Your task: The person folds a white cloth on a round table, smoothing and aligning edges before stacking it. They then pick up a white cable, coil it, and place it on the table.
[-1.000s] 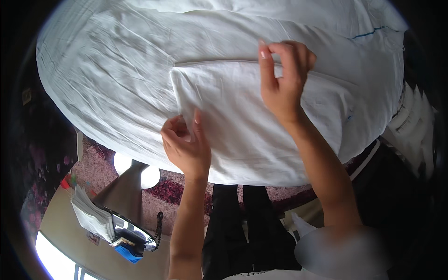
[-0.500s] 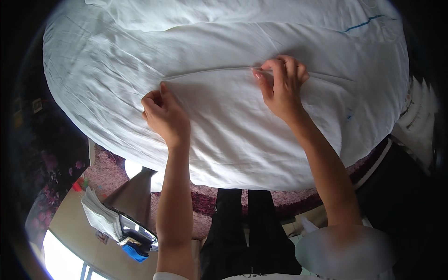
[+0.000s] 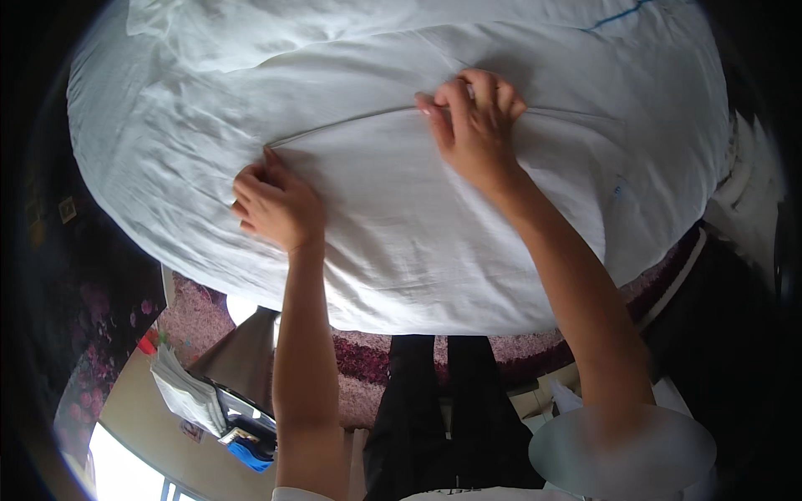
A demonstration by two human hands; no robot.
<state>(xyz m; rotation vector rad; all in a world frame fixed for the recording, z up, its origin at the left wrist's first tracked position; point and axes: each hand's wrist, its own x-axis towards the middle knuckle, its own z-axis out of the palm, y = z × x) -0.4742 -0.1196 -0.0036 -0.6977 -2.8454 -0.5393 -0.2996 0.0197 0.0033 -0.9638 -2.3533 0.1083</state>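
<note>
A white cloth (image 3: 393, 209) with a straight, seam-like far edge lies spread in front of me over a larger white bed sheet (image 3: 159, 159). At the left end of that edge, my left hand (image 3: 280, 200) is closed, pinching it between thumb and curled fingers. Farther right along the same edge, my right hand (image 3: 480, 125) is also closed, with thumb and bent fingers on the fabric. Between the two hands the edge runs in a shallow curve. A small blue mark (image 3: 616, 192) shows on the cloth's right side.
Bunched white bedding (image 3: 292, 29) lies across the far side, with a blue line (image 3: 618, 15) at its right. Below the bed's near edge is a pink and maroon rug (image 3: 363, 359). To the lower left stand a dark lampshade (image 3: 242, 346) and a stack of papers (image 3: 185, 388).
Both hands have shifted a little left, the right one more clearly, still at the cloth's edge. The whole view has also moved slightly, so the bedding sits higher in the picture.
</note>
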